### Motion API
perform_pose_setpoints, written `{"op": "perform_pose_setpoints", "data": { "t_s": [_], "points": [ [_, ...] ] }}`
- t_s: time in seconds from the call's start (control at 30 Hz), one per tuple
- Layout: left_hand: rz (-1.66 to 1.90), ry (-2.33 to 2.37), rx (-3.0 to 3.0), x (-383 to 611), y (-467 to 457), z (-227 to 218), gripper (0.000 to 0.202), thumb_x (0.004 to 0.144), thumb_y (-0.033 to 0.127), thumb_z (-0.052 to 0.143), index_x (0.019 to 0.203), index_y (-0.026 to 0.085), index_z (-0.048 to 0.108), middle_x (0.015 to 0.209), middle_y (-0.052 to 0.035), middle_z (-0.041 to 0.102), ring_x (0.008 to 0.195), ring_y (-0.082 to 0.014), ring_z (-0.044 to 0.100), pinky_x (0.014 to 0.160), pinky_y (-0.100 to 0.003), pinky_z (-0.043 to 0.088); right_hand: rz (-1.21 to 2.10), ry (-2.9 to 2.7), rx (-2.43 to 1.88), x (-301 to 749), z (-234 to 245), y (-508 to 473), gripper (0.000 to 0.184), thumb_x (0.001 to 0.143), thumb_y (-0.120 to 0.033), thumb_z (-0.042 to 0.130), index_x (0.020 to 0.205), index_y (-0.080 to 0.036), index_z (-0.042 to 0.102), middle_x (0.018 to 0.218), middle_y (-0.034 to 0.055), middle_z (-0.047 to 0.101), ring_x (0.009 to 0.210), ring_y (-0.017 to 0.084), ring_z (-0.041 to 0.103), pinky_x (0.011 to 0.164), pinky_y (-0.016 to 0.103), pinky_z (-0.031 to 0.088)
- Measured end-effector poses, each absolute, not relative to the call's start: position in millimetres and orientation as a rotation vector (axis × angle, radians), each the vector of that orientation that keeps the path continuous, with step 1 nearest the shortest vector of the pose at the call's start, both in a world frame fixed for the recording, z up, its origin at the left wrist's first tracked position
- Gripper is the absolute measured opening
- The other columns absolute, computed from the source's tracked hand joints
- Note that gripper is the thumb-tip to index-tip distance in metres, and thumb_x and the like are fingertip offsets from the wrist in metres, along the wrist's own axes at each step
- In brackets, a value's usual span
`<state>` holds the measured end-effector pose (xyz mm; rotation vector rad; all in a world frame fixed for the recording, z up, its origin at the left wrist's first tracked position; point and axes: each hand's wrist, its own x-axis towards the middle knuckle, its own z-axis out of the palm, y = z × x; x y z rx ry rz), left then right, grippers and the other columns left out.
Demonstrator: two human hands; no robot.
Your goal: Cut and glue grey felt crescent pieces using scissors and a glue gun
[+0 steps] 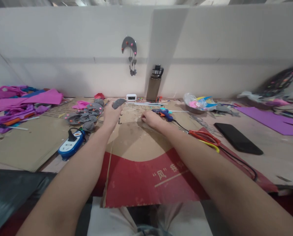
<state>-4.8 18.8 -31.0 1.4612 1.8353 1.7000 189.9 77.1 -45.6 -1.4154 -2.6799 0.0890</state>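
The person's left hand (110, 113) is raised a little over the far part of a brown and red cardboard sheet (131, 144) on the worktop (261, 167), its grip closed on one end of a curved grey piece (119, 103), whose rounded free end points to the right. The right hand (149, 118) is low over the same sheet with its fingers curled in; whether that grip pinches something small or is bare cannot be told, since the fingertips are too small to read. Just beyond it lies a blue glue gun (164, 114), its black cord running back past red-handled scissors (205, 136). As for progress, the grey piece looks plain on the side that shows, with neither dots nor strings on it, so work on it seems to be at an early stage. On the wall hangs a grey crescent (126, 42) with pink and red dots and dangling hearts, which appears complete. A heap of grey pieces (88, 113), several bearing small coloured dots, lies left of the left hand, near a blue and white power strip (71, 144); these look partly made up. No joining is visible at this moment: the grey piece is held clear of the glue gun.
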Motion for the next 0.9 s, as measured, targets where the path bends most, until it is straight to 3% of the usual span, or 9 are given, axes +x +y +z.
{"op": "perform_pose_setpoints", "data": {
  "t_s": [0.23, 0.5, 0.67, 0.9],
  "points": [
    [1.748, 1.808, 1.484, -7, 23, -35, 0.013, 0.069, 0.024, 0.059, 0.079, 0.018, 0.062, 0.065, -0.0013, 0.059, 0.06, -0.016, 0.054, 0.057, -0.027, 0.041, 0.041, -2.718, -1.379, 183, -41, 75, 0.022, 0.084, -0.015, 0.052, 0.099, -0.014, 0.069, 0.109, 0.0136, 0.068, 0.095, 0.02, 0.061, 0.078, 0.023, 0.042],
    [1.709, 1.857, 1.485, -4, 18, -33, 0.005, 0.069, 0.024, 0.059, 0.071, 0.019, 0.057, 0.058, 0.0005, 0.053, 0.053, -0.0147, 0.049, 0.052, -0.027, 0.037, 0.15, -2.667, -1.394, 182, -47, 77, 0.016, 0.077, -0.013, 0.056, 0.084, -0.012, 0.069, 0.087, 0.01, 0.071, 0.077, 0.016, 0.061, 0.068, 0.021, 0.04],
    [1.708, 1.868, 1.497, -4, 18, -32, 0.005, 0.068, 0.024, 0.058, 0.071, 0.019, 0.057, 0.061, -0.0008, 0.055, 0.059, -0.0158, 0.05, 0.054, -0.027, 0.038, 0.185, -2.509, -1.439, 194, -50, 82, 0.023, 0.084, -0.013, 0.044, 0.096, -0.01, 0.064, 0.087, 0.007, 0.069, 0.073, 0.012, 0.058, 0.063, 0.019, 0.038],
    [1.718, 1.829, 1.495, -5, 18, -32, 0.005, 0.068, 0.023, 0.058, 0.07, 0.019, 0.056, 0.062, -0.0009, 0.055, 0.059, -0.0151, 0.051, 0.055, -0.026, 0.039, 0.155, -2.498, -1.442, 201, -52, 88, 0.025, 0.082, -0.01, 0.049, 0.102, -0.012, 0.062, 0.091, 0.0062, 0.069, 0.077, 0.013, 0.057, 0.066, 0.019, 0.038]
  ]
}}
